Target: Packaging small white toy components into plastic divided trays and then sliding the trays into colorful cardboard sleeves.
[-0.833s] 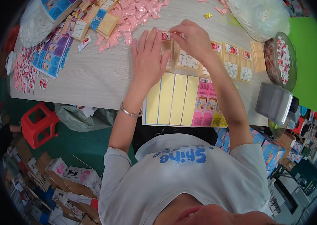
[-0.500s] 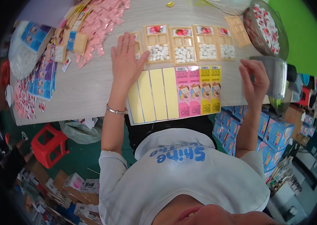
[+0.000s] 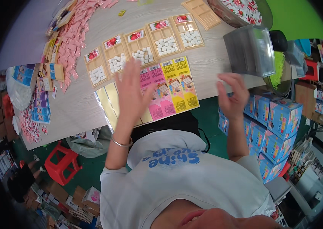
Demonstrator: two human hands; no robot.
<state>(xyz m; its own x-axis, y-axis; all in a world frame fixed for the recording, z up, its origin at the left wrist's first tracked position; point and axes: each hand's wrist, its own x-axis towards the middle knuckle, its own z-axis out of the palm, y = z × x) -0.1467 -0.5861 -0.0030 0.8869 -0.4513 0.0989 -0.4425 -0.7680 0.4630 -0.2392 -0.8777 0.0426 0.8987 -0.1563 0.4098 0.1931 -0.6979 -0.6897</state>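
Observation:
My left hand (image 3: 133, 91) hovers, fingers stretched out, over a sheet of labels (image 3: 184, 86) with plain pale-yellow strips and pink and yellow printed ones. It holds nothing and hides part of the sheet. A bracelet circles that wrist. To the sheet's right, my right hand (image 3: 233, 95) is raised near the table edge, its fingers loosely curled and apart from the thumb, with nothing visible in it. Beyond the sheet stand several tan compartment trays (image 3: 140, 42) in a slanting row. Each contains small white cubes (image 3: 166, 45) and a red-and-white strawberry sachet (image 3: 135, 36).
A bare tan tray (image 3: 201, 14) lies beside a bowl (image 3: 269, 19) of sachets. A clear plastic box (image 3: 247, 53) stands at right. Pink sachets (image 3: 70, 49) and a plastic bag (image 3: 18, 91) lie left. Below are a red stool (image 3: 61, 162) and stacked blue boxes (image 3: 281, 118).
My left hand has left the leftmost tray and come back over the label sheet. My right hand has shifted left and nearer. The whole view has turned and moved, so the table appears slanted.

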